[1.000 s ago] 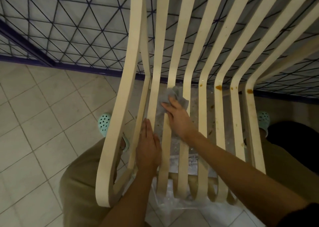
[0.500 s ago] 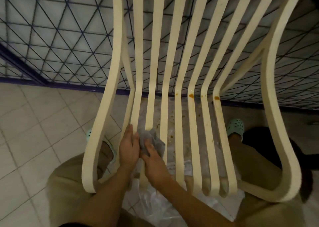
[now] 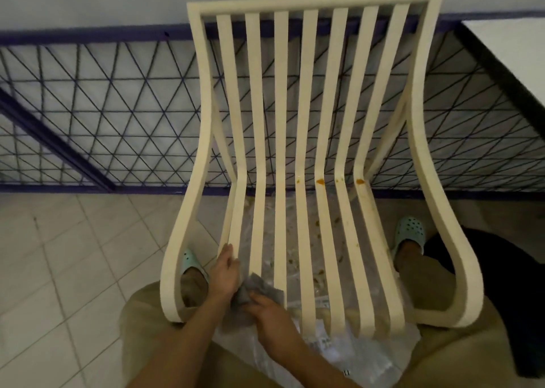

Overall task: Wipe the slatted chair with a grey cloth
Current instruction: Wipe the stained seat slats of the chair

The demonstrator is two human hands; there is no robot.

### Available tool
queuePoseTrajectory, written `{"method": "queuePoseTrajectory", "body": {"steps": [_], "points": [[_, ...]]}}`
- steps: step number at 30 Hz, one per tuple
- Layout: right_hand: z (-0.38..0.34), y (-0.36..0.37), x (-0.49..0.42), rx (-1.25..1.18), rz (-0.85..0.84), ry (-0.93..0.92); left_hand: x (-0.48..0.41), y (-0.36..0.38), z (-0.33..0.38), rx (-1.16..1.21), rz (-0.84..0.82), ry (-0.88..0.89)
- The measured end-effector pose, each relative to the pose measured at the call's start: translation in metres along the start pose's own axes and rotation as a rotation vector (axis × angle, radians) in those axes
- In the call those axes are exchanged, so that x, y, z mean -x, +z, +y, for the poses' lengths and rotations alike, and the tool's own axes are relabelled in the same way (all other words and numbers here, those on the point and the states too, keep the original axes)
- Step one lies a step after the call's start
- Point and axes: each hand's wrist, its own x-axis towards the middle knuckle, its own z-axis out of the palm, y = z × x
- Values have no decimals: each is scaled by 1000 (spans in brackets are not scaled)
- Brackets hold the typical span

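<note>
The cream slatted chair (image 3: 310, 98) stands in front of me, its seat between my knees. Orange-brown stains mark the bend of the right-hand slats and run down them. A crumpled grey cloth (image 3: 261, 289) lies on the front end of the second and third slats from the left. My right hand (image 3: 272, 314) presses down on the cloth's near edge and grips it. My left hand (image 3: 225, 271) rests on the leftmost slat, fingers along it, its heel touching the cloth.
Clear plastic sheeting (image 3: 362, 355) lies on the tiled floor (image 3: 67, 269) under the seat, speckled with brown bits. A purple-framed mesh railing (image 3: 118, 116) runs behind the chair. A white table edge (image 3: 507, 60) juts in at the upper right. My feet wear mint clogs (image 3: 410, 234).
My right hand has dragged the cloth down the left slats from the seat's bend to the front edge. My left hand slid down with it. My head pulled back, showing the whole chair.
</note>
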Motion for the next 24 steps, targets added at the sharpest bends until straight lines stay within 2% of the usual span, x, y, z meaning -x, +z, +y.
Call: {"method": "queuePoseTrajectory", "body": {"steps": [5, 8, 12, 14, 16, 20, 24], "points": [[-8, -44, 10, -241, 157, 33, 8, 0, 3, -85, 63, 133], [3, -74, 19, -253, 335, -3, 13, 7, 4, -227, 142, 317], [16, -103, 23, -164, 465, 45, 29, 27, 19, -187, 122, 391], [26, -103, 23, -47, 453, 85, 31, 40, 20, -179, 59, 391], [39, -86, 24, 60, 365, 170, 32, 51, 19, -191, -25, 383], [52, -45, 29, 91, 227, 339, 34, 65, 18, -247, -108, 365], [56, -36, 24, 195, 214, 387, 26, 68, 12, -456, -156, 410]]}}
